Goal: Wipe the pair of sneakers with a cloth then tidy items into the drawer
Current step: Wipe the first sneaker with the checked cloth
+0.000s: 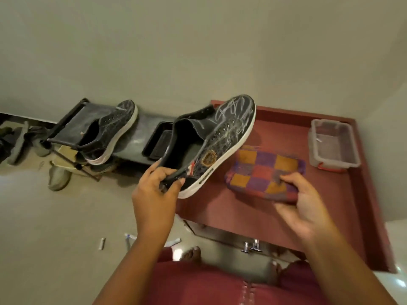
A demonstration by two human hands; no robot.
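Now, from the head camera: the left hand [154,186] pinches the heel of a dark sneaker [211,142], holding it tilted above the red cabinet top [220,208]. Right hand [301,199] grips the folded checked cloth [264,175], thumb under its near edge, fingers on top (cloth resting on the cabinet). Second sneaker [110,133] sits on a folding stool [66,128], well left. A clear plastic tub [332,146] stands behind.
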